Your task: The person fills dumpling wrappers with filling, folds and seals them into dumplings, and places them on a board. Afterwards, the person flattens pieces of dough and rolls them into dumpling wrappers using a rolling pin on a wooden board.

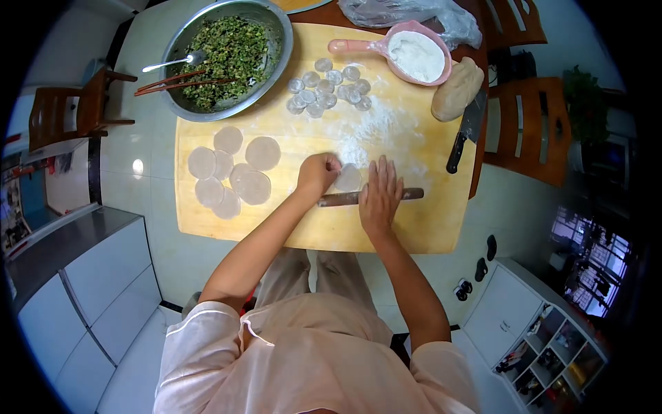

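Observation:
My left hand [319,174] is closed, its fingertips pinching the left edge of a small round dough wrapper [349,178] on the wooden board. Just below that wrapper lies a dark wooden rolling pin [412,194]. My right hand [380,196] rests flat across the pin, fingers stretched out, with the palm pressing on it. Several rolled wrappers [263,153] lie partly overlapping on the board's left side. Beyond my hands, a cluster of small flattened dough pieces [325,87] sits beside scattered flour [376,127].
A metal bowl [284,52] of chopped green filling, with a spoon [174,62] and chopsticks [172,87], stands at the upper left. A pink scoop of flour [416,56], a dough lump [458,90] and a knife [465,134] lie at the board's [414,234] right.

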Demonstrator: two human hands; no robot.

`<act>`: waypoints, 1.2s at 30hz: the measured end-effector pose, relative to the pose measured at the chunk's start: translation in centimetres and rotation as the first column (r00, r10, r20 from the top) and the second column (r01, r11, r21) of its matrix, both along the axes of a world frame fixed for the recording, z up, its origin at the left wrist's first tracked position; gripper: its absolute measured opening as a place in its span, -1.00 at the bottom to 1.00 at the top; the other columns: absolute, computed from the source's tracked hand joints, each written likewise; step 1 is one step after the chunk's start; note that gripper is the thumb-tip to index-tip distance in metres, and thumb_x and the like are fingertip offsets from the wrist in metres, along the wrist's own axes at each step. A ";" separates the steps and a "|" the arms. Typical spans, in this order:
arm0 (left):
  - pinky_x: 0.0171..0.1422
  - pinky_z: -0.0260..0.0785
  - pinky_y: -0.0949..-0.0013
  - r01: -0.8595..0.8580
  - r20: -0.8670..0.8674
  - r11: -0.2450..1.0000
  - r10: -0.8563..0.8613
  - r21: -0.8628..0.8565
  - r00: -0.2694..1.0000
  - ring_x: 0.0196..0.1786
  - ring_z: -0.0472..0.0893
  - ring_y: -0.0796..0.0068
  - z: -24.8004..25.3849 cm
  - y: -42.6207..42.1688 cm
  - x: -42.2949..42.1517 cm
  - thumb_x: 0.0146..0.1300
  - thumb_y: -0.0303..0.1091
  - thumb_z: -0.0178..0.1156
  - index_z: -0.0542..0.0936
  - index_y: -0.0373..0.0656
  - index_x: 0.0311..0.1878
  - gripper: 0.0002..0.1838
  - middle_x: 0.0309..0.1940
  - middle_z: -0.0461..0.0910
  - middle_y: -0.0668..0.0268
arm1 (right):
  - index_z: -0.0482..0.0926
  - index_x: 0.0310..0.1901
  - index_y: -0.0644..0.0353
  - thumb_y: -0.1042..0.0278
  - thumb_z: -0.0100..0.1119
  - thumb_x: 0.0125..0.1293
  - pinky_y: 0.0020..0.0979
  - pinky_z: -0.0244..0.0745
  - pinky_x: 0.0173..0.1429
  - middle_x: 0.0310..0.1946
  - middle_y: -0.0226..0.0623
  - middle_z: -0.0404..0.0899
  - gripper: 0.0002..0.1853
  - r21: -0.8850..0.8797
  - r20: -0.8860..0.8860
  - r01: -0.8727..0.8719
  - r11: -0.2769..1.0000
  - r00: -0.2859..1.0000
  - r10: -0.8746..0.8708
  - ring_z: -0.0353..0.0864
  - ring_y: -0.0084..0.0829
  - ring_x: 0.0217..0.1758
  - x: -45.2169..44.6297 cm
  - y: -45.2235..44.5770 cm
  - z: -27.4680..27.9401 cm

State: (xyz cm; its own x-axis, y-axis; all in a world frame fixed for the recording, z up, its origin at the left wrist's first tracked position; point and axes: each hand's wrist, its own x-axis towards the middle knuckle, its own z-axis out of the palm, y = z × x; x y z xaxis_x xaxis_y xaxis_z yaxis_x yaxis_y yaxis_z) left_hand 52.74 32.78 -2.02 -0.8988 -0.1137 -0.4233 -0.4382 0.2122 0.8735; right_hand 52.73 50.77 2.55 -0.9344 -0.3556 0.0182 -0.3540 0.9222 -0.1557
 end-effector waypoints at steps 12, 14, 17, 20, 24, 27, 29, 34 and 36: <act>-0.24 0.45 0.22 0.081 -0.035 0.922 -0.102 -0.378 0.994 -0.41 0.62 0.14 3.1 0.0 -1.9 0.00 -0.38 0.29 0.69 -0.15 -0.38 -0.89 -0.47 0.63 0.08 | 0.28 0.37 0.17 0.31 0.12 0.28 0.12 0.04 0.46 0.48 -0.13 0.12 -0.39 -0.021 0.040 -0.041 0.999 0.998 0.042 0.07 -0.12 0.54 -0.4 -0.1 -0.8; -0.25 0.44 0.23 -0.019 0.028 0.993 0.023 -0.112 0.999 -0.42 0.61 0.16 1.2 -0.7 -0.6 -0.02 -0.37 0.31 0.66 -0.15 -0.37 -0.88 -0.49 0.61 0.12 | 0.28 0.37 0.18 0.34 0.10 0.28 0.12 0.04 0.46 0.47 -0.13 0.14 -0.40 -0.002 0.027 -0.059 0.998 0.998 0.059 0.09 -0.12 0.53 1.9 0.8 0.3; -0.26 0.43 0.22 0.082 0.020 0.987 -0.080 -0.136 0.997 -0.44 0.58 0.15 3.4 -0.9 0.0 -0.01 -0.39 0.31 0.62 -0.17 -0.39 -0.89 -0.51 0.59 0.14 | 0.28 0.37 0.18 0.32 0.11 0.29 0.12 0.04 0.46 0.47 -0.13 0.13 -0.40 0.005 0.028 -0.036 0.999 0.999 0.036 0.09 -0.13 0.53 -1.9 -1.5 0.2; -0.27 0.41 0.06 0.138 -0.106 0.829 -0.231 -0.542 0.967 -0.38 0.59 -0.01 4.2 0.7 -1.7 -0.04 -0.39 0.27 0.62 -0.18 -0.46 -0.91 -0.49 0.60 0.05 | 0.27 0.38 0.19 0.30 0.12 0.29 0.12 0.04 0.47 0.48 -0.13 0.12 -0.38 -0.088 -0.035 -0.014 0.996 0.999 0.010 0.08 -0.14 0.53 -7.5 -4.4 -0.7; -0.27 0.42 0.07 0.179 -0.035 0.806 -0.240 -0.564 0.970 -0.38 0.60 0.00 3.7 0.6 -3.0 -0.02 -0.40 0.25 0.64 -0.18 -0.49 -0.93 -0.48 0.61 0.04 | 0.25 0.39 0.19 0.28 0.13 0.29 0.11 0.03 0.47 0.49 -0.14 0.11 -0.36 -0.077 -0.042 -0.029 0.997 0.999 0.026 0.08 -0.13 0.53 -8.2 -4.7 -1.3; -0.23 0.44 0.13 -0.025 -0.113 0.951 -0.010 -0.309 0.994 -0.35 0.63 0.06 3.2 0.1 -1.4 0.02 -0.36 0.21 0.66 -0.12 -0.48 -0.91 -0.44 0.64 0.07 | 0.24 0.39 0.19 0.30 0.14 0.27 0.11 0.04 0.46 0.48 -0.14 0.11 -0.35 -0.021 0.009 -0.061 0.998 0.998 0.061 0.09 -0.13 0.53 -0.9 -0.8 -0.4; -0.23 0.45 0.21 -0.049 0.026 0.994 0.052 -0.095 0.998 -0.37 0.63 0.13 1.4 -0.8 -0.4 0.01 -0.37 0.31 0.66 -0.12 -0.45 -0.94 -0.47 0.64 0.15 | 0.25 0.39 0.18 0.32 0.15 0.25 0.09 0.08 0.44 0.47 -0.10 0.13 -0.35 0.040 0.028 -0.076 0.996 0.997 0.075 0.12 -0.12 0.52 1.2 0.1 0.3; -0.26 0.43 0.22 0.123 -0.051 0.911 -0.156 -0.394 0.986 -0.41 0.60 0.17 4.4 -0.1 -1.0 0.01 -0.42 0.28 0.66 -0.16 -0.40 -0.93 -0.50 0.62 0.13 | 0.28 0.36 0.22 0.32 0.11 0.29 0.08 0.11 0.43 0.45 -0.11 0.16 -0.41 -0.076 -0.064 -0.062 0.995 0.996 0.057 0.13 -0.10 0.50 -6.4 -4.1 -0.5; -0.23 0.43 0.14 0.128 -0.118 0.812 -0.235 -0.570 0.965 -0.35 0.61 0.03 3.9 0.6 -2.0 -0.01 -0.36 0.29 0.67 -0.14 -0.41 -0.90 -0.46 0.62 0.07 | 0.29 0.35 0.22 0.32 0.10 0.30 0.09 0.10 0.44 0.45 -0.11 0.16 -0.42 -0.098 -0.076 -0.022 0.995 0.997 0.015 0.13 -0.10 0.51 -8.7 -5.3 -1.0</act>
State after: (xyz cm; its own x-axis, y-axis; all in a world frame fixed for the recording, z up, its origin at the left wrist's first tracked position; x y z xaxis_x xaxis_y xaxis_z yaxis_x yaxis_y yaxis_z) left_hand 50.72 33.35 1.88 -0.9789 -0.1077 -0.1737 -0.1954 0.7421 0.6412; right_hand 44.03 45.51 1.56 -0.9224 -0.3658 0.1239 -0.3849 0.8968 -0.2184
